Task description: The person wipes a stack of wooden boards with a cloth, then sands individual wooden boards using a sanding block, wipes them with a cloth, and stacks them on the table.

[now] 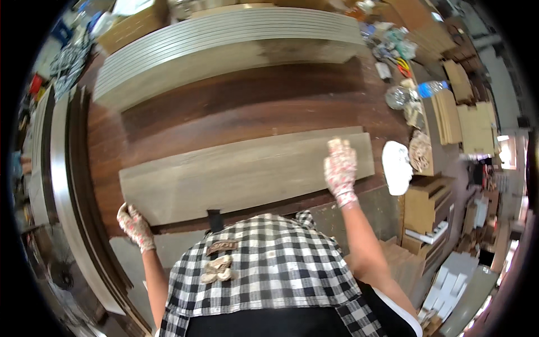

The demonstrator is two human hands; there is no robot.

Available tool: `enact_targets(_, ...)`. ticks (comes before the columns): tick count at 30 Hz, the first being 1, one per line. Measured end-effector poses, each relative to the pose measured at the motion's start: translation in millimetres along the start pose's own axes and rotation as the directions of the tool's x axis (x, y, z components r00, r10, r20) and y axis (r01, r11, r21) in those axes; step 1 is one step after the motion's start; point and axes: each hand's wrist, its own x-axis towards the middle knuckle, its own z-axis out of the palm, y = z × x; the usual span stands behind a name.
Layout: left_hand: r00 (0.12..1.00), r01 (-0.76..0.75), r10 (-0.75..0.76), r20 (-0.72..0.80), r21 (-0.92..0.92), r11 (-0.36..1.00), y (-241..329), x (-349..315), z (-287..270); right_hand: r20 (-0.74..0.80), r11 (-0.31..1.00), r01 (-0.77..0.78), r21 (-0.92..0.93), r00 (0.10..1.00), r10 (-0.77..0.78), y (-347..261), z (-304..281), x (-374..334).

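Observation:
A long grey-brown wooden plank (241, 174) lies flat across the dark brown table in front of me. Along its far edge and right end, a thin strip of what looks like a second plank shows beneath. My right hand (341, 168), in a white glove with red speckles, rests on the plank near its right end, fingers stretched out. At the near left corner my left hand (136, 226), gloved alike, has its fingers bent around the plank's edge. A black strap or tab (215, 220) touches the near edge, by my checked apron.
Beyond the plank stands a stack of pale grooved boards (224, 45). Long boards (62, 168) lean along the left side. To the right are a white cloth-like bundle (397, 167), a plastic bottle (432, 89) with a blue cap, crumpled bags and cardboard boxes (424, 205).

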Motion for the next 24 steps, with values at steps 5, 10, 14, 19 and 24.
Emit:
enact_targets(5, 0.999, -0.04, 0.041, -0.002, 0.089, 0.995, -35, 9, 1, -0.303, 0.879, -0.477, -0.003, 0.838, 0.454, 162, 29, -23)
enact_targets(10, 0.999, -0.043, 0.039, 0.038, 0.108, 0.993, -74, 34, 2, -0.411, 0.709, -0.697, 0.109, 0.618, 0.671, 253, 0, -17)
enact_targets(14, 0.997, -0.065, 0.059, 0.039, 0.151, 0.986, -76, 44, -5, -0.346, 0.62, -0.775, 0.122, 0.552, 0.759, 291, 0, 4)
enact_targets(19, 0.997, -0.024, 0.015, 0.073, 0.118, 0.993, -89, 51, -16, -0.308, 0.718, -0.687, 0.11, 0.664, 0.682, 277, -4, 68)
enact_targets(24, 0.994, 0.07, -0.077, 0.077, 0.091, 0.993, -70, 55, -16, -0.369, 0.761, -0.556, 0.334, 0.666, 0.648, 275, -8, 79)
